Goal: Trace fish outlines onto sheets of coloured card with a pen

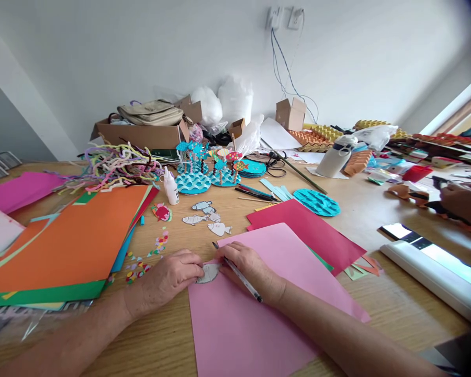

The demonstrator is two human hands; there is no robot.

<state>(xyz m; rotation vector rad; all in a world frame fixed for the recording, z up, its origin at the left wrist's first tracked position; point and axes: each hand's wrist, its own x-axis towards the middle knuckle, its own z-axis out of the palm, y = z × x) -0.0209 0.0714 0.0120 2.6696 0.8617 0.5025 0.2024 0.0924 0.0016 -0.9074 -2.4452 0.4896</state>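
Observation:
A large pink sheet of paper lies on the wooden table in front of me. Near its upper left corner rests a small grey-white paper cutout with a drawn outline. The bent fingers of my left hand hold this cutout by its left edge against the sheet. My right hand is closed around a clear-barrelled pen, its fingertips by the cutout's right edge. The pen slants across the hand, one end pointing away from me. Just beyond lie several fish cutouts and a red decorated fish.
Orange paper is stacked at left, red paper at right. A glue bottle, pipe cleaners, blue fish models and confetti dots lie around. Another person's hand is at far right, beyond a white device.

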